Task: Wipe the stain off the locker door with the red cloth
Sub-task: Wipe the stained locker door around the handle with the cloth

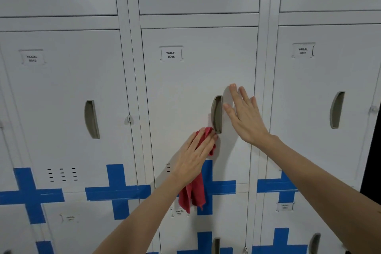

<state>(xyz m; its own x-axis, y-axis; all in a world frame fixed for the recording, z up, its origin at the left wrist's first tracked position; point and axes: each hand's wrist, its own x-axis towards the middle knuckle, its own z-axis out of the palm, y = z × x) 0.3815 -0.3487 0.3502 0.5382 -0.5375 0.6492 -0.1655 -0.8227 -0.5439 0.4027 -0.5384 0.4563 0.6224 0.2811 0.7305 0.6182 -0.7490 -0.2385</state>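
The grey locker door point(185, 88) labelled YAKAL 0006 fills the centre of the head view. My left hand point(193, 154) presses the red cloth point(192, 194) flat against this door, just left of and below the lower end of its recessed grey handle point(216, 114). Part of the cloth shows above my fingers and the rest hangs down below my palm. My right hand point(245, 115) lies flat on the door to the right of the handle, fingers spread, holding nothing. No stain shows on the door; the area under the cloth is hidden.
Neighbouring locker doors stand to the left point(61, 99) and right point(321, 93), each with a recessed handle. Blue tape crosses point(116, 190) run along the joint between the middle and lower rows. A padlock hasp point(129, 119) sticks out at the left door's edge.
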